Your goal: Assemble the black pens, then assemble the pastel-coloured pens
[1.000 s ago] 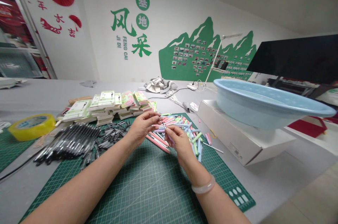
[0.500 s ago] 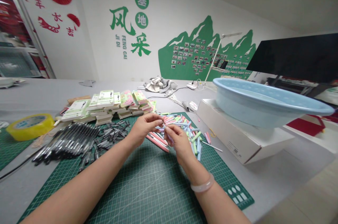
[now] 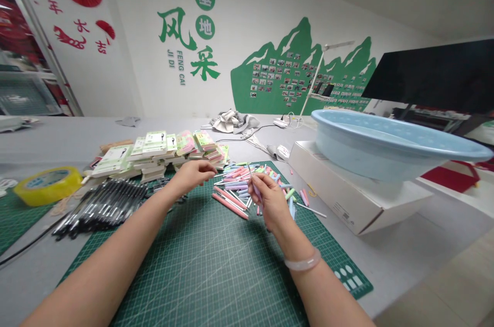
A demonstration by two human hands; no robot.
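The right hand (image 3: 266,198) is closed in a pinch of thumb and fingers around a purple pen (image 3: 257,193), whose thin tip stands up just beyond the fingertips while the barrel runs back into the palm. The left hand (image 3: 198,174) has just come away from that tip; a half second ago both hands met there. The pen now rests in the right hand alone, which suggests that the two-handed work on its tip has paused or finished.

The left hand now hangs to the left of the right hand, fingers curled and nearly together; whether it has hold of anything small I cannot tell. It is at the near left edge of the coloured pile (image 3: 237,183), which spreads between the hands and behind the right one. Just left of the right hand, on the mat (image 3: 200,265), lie some pink pens (image 3: 230,206).

Farther out, the black pens (image 3: 104,209) lie left of the left hand, with the boxes (image 3: 154,149) stacked beyond it. Right of the right hand, on the worktop (image 3: 393,265), a carton (image 3: 332,188) bears a blue basin (image 3: 358,160).
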